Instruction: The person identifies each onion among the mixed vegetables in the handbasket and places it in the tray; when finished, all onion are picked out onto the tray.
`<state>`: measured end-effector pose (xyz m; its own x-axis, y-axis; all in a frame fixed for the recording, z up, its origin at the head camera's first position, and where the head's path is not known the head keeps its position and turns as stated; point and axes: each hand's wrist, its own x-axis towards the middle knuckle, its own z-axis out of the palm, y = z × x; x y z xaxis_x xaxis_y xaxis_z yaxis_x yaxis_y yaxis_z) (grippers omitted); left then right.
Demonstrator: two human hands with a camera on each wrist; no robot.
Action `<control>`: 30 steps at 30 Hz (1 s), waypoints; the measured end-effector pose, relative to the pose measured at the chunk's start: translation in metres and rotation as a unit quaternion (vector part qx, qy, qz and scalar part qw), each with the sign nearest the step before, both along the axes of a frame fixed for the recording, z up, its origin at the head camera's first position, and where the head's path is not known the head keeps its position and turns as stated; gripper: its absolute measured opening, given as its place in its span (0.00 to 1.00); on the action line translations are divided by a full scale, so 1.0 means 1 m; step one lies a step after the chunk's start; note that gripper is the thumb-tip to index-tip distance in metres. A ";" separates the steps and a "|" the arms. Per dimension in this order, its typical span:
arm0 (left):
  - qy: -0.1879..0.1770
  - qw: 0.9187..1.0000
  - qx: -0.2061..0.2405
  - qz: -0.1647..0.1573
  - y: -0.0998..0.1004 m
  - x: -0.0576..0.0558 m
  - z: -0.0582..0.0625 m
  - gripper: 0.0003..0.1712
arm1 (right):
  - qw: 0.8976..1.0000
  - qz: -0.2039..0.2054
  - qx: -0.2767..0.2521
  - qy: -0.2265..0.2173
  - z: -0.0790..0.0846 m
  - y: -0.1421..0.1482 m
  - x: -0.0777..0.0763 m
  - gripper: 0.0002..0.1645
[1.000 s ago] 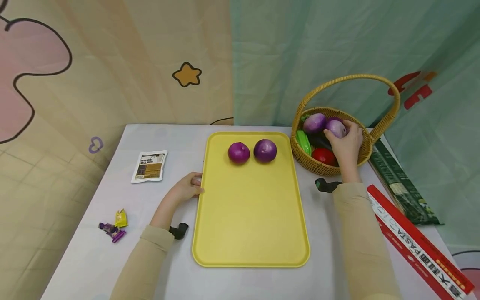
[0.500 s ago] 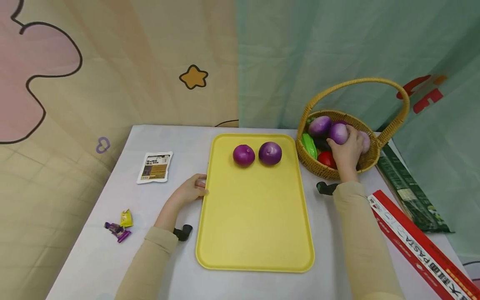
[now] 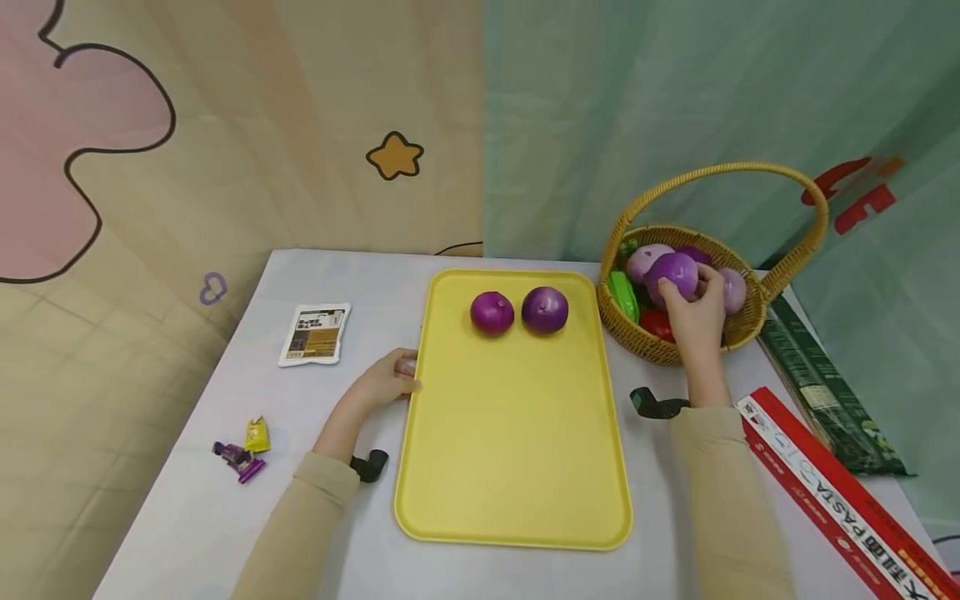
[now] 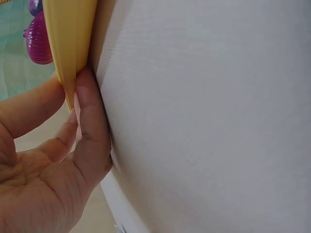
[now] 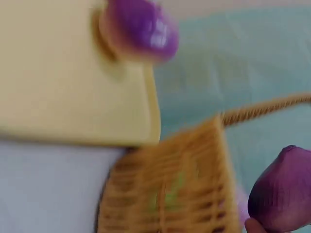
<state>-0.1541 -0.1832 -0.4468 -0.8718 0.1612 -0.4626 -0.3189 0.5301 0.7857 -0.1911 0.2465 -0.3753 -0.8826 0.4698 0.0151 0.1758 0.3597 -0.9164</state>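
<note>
At its left rim, the yellow tray (image 3: 517,433) is pinched by my left hand (image 3: 386,381); the left wrist view shows the thumb on one side of the rim (image 4: 73,43) and fingers on the other. Two purple onions (image 3: 492,314) sit near the tray's far end. My right hand (image 3: 697,312) grips another purple onion (image 3: 671,277) over the wicker basket (image 3: 637,343). Of this held onion (image 5: 284,189), the right wrist view shows one side, with a fingertip under it.
Paler onions (image 3: 732,290), a green pepper (image 3: 623,297) and a red tomato-like vegetable (image 3: 657,324) lie in the basket. A red pasta box (image 3: 840,492) and a green packet (image 3: 828,392) lie at right. A white pouch (image 3: 315,334) and small wrapped candies (image 3: 243,457) lie at left.
My right hand has lifted the purple onion up from among the others in the basket. My left hand stays at the tray's rim. The head view has shifted slightly.
</note>
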 end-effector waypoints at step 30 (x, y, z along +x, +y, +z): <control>-0.003 1.000 -0.004 -0.006 0.000 0.000 0.002 0.35 | 0.922 0.299 -0.195 -0.152 -0.068 -0.156 0.040 0.35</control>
